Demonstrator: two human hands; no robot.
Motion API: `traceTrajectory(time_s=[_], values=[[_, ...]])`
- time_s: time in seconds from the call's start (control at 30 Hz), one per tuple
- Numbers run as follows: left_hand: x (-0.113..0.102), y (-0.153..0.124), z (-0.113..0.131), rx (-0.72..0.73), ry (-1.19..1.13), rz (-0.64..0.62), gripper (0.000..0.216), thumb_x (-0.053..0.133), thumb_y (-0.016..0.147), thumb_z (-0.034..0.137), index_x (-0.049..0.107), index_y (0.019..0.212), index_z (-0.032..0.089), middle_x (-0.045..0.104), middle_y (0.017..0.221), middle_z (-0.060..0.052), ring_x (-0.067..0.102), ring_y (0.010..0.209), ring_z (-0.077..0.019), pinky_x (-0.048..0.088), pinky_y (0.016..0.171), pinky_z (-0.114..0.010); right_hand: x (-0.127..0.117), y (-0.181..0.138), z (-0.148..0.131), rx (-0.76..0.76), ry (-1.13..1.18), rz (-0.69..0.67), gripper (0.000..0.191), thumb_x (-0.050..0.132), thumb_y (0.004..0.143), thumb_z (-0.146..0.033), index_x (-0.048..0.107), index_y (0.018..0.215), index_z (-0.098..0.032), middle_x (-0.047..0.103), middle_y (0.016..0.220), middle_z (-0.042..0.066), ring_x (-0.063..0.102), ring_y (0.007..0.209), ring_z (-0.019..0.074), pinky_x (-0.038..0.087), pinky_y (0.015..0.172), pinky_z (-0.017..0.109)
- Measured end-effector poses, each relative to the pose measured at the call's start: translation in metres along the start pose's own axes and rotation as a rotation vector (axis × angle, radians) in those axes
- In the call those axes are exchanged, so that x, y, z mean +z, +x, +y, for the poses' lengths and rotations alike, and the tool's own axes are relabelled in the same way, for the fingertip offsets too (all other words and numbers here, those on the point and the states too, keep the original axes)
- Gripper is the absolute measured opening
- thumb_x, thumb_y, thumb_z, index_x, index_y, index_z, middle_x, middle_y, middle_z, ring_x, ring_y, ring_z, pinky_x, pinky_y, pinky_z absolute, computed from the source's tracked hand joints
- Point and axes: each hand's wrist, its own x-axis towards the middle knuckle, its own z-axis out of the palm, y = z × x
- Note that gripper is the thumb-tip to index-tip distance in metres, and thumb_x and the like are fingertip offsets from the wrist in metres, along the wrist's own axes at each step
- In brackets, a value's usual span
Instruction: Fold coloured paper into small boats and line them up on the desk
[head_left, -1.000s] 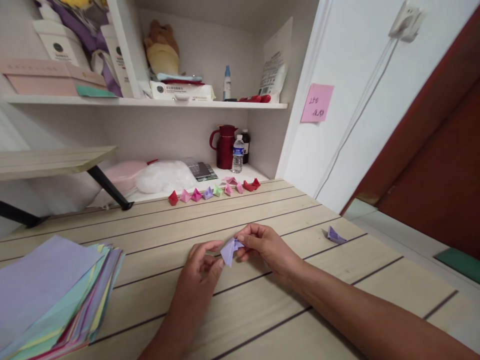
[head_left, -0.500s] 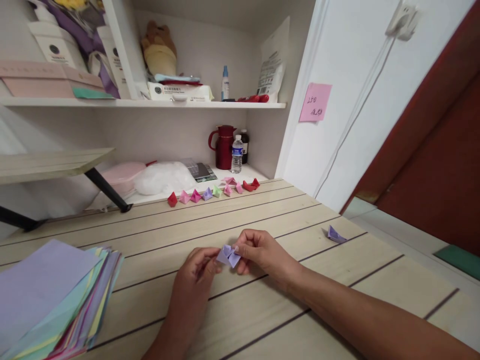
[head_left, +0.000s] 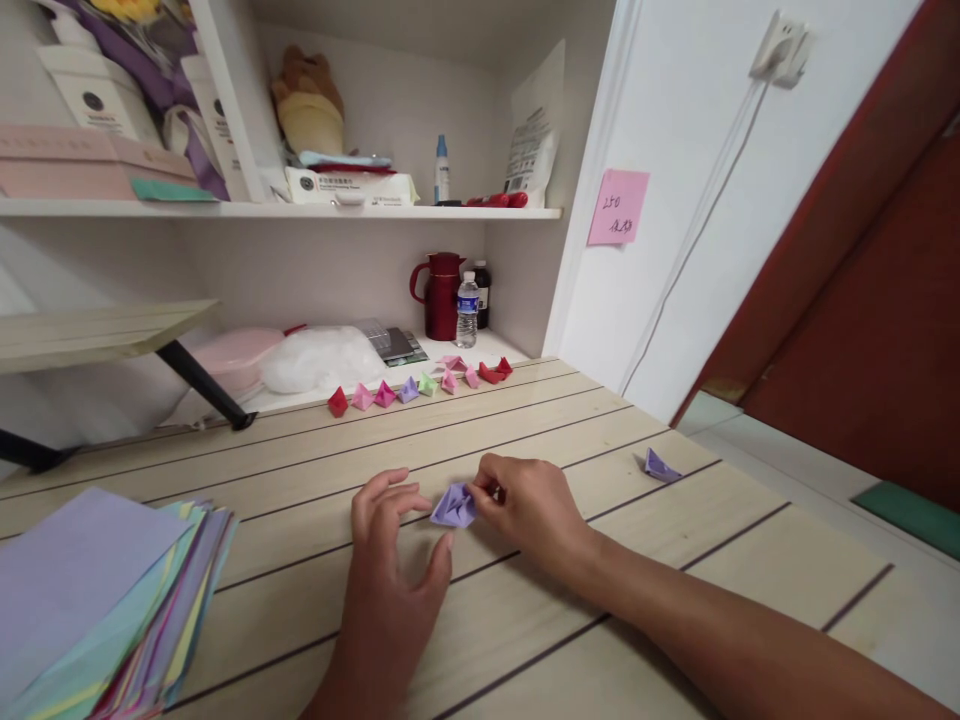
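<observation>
Purple folded paper [head_left: 454, 507], lower centre: long axis running crosswise | right hand [head_left: 534, 510], nearer: pinching its right end | left hand [head_left: 391, 550]: hovering open just left

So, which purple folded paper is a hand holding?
The folded paper pinched by the right hand; the far-right one and back-row one are untouched.

Bare hands: one left hand [head_left: 390, 565], one right hand [head_left: 534, 505]. Purple pointed folded-paper pieces [head_left: 454, 508]: three. Same make, pale green piece [head_left: 427, 385]: one; magenta piece [head_left: 385, 395]: one. Pale pink pieces [head_left: 363, 398]: at least three, overlap muddling the tally. Red pieces [head_left: 337, 403]: at least two, right-end cluster unclear. Stack of multicoloured paper sheets [head_left: 82, 580]: one, sheets uncountable. Dark red handled jug [head_left: 442, 298]: one. Clear plastic water bottle [head_left: 466, 312]: one.
</observation>
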Motion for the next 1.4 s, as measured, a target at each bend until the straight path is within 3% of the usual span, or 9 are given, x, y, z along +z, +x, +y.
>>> traceTrajectory(time_s=[0.1, 0.43, 0.73, 0.83, 0.93, 1.07, 1.23, 1.3, 1.4], values=[[0.0, -0.001, 0.003, 0.043, 0.076, -0.026, 0.019, 0.059, 0.081, 0.01, 0.052, 0.092, 0.025, 0.049, 0.115, -0.007, 0.053, 0.114, -0.0239, 0.048, 0.094, -0.05, 0.001, 0.0, 0.0, -0.048, -0.098, 0.005, 0.012, 0.064, 0.079, -0.019, 0.06, 0.067, -0.02, 0.07, 0.063, 0.001, 0.055, 0.054, 0.0142, 0.02, 0.054, 0.026], [0.0, 0.0, -0.011, -0.048, 0.121, 0.001, 0.008, 0.059, 0.083, 0.019, 0.064, 0.08, 0.024, 0.06, 0.101, -0.006, 0.06, 0.108, -0.0259, 0.048, 0.087, -0.047, 0.002, -0.005, 0.002, -0.276, -0.206, -0.003, 0.013, 0.061, 0.083, -0.017, 0.059, 0.071, -0.02, 0.068, 0.066, -0.002, 0.056, 0.056, 0.0105, 0.022, 0.054, 0.025], [-0.012, 0.011, -0.01, -0.674, -0.396, -0.295, 0.02, 0.067, 0.078, 0.041, 0.076, 0.079, 0.024, 0.063, 0.13, -0.008, 0.054, 0.126, -0.0253, 0.04, 0.105, -0.039, 0.007, -0.001, 0.009, -0.442, -0.275, -0.035, 0.017, 0.056, 0.089, -0.017, 0.058, 0.073, -0.02, 0.064, 0.066, -0.001, 0.05, 0.057, 0.0124, 0.023, 0.056, 0.029], [-0.02, 0.014, -0.012, -0.83, -0.601, -0.268, 0.026, 0.072, 0.075, 0.043, 0.077, 0.091, 0.023, 0.062, 0.134, -0.006, 0.048, 0.132, -0.0233, 0.032, 0.111, -0.034, 0.008, -0.002, 0.006, -0.464, -0.249, -0.056, 0.015, 0.058, 0.091, -0.02, 0.06, 0.076, -0.02, 0.065, 0.069, -0.001, 0.052, 0.061, 0.0132, 0.029, 0.06, 0.028], [-0.025, 0.015, -0.015, -0.92, -0.765, -0.207, 0.041, 0.071, 0.078, 0.048, 0.073, 0.108, 0.02, 0.072, 0.115, -0.008, 0.059, 0.116, -0.0233, 0.035, 0.107, -0.037, 0.008, -0.002, 0.003, -0.393, -0.065, -0.096, 0.006, 0.063, 0.087, -0.016, 0.064, 0.083, -0.021, 0.068, 0.076, -0.001, 0.058, 0.067, 0.0138, 0.038, 0.067, 0.027], [-0.025, 0.015, -0.018, -0.91, -0.823, -0.242, 0.039, 0.067, 0.082, 0.048, 0.072, 0.101, 0.014, 0.075, 0.102, -0.009, 0.065, 0.098, -0.022, 0.043, 0.097, -0.037, 0.006, 0.001, 0.006, -0.261, 0.284, -0.094, 0.021, 0.063, 0.084, -0.009, 0.067, 0.099, -0.022, 0.068, 0.097, 0.003, 0.064, 0.087, 0.0159, 0.049, 0.078, 0.028], [-0.023, 0.013, -0.016, -0.884, -0.751, -0.314, 0.031, 0.065, 0.084, 0.046, 0.071, 0.096, 0.017, 0.074, 0.105, -0.007, 0.065, 0.101, -0.0213, 0.044, 0.095, -0.034, 0.003, 0.003, 0.009, -0.27, 0.358, -0.054, 0.031, 0.067, 0.081, -0.007, 0.071, 0.105, -0.027, 0.055, 0.13, 0.009, 0.052, 0.124, 0.0241, 0.048, 0.097, 0.039], [-0.023, 0.013, -0.015, -0.878, -0.723, -0.317, 0.031, 0.065, 0.084, 0.046, 0.07, 0.096, 0.018, 0.074, 0.105, -0.007, 0.065, 0.101, -0.021, 0.044, 0.095, -0.034, 0.002, 0.003, 0.007, -0.281, 0.349, -0.075, 0.023, 0.066, 0.082, -0.007, 0.073, 0.094, -0.025, 0.061, 0.124, 0.008, 0.057, 0.118, 0.0234, 0.048, 0.096, 0.039], [-0.024, 0.014, -0.014, -0.847, -0.646, -0.285, 0.033, 0.063, 0.084, 0.048, 0.069, 0.096, 0.018, 0.074, 0.1, -0.006, 0.065, 0.1, -0.0209, 0.046, 0.092, -0.033, 0.001, 0.004, 0.004, -0.186, 0.385, -0.11, 0.017, 0.063, 0.084, -0.008, 0.073, 0.082, -0.021, 0.072, 0.091, 0.003, 0.067, 0.087, 0.0178, 0.051, 0.079, 0.03]])
